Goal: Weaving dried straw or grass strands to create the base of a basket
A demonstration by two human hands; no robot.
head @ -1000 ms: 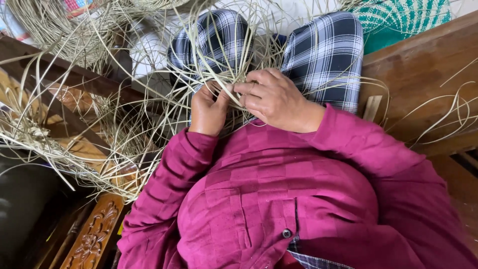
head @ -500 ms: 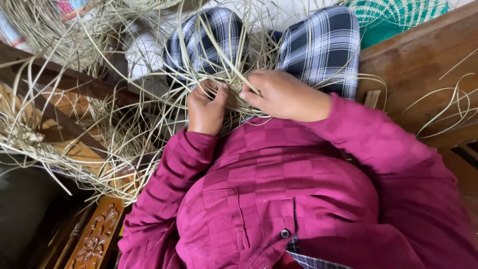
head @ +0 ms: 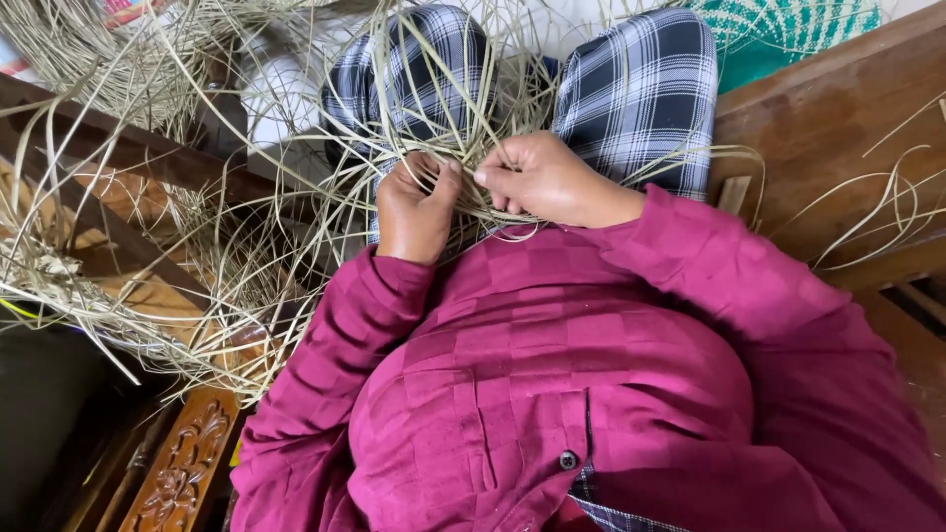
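Left hand (head: 416,207) and right hand (head: 547,179) side by side on lap, fingers pinched on pale weaving strips (head: 463,148) over plaid trousers (head: 641,94). Loose strands crowd left of trousers; wooden bench (head: 838,128) edge right.

Dry matt straw strips (head: 296,207), checked cloth trousers (head: 641,89), magenta woven shirt (head: 552,374), carved glossy wood (head: 182,473)

Home craft corner: carved wooden furniture (head: 182,463), heaps of loose straw strands (head: 148,246), green woven mat (head: 788,30).
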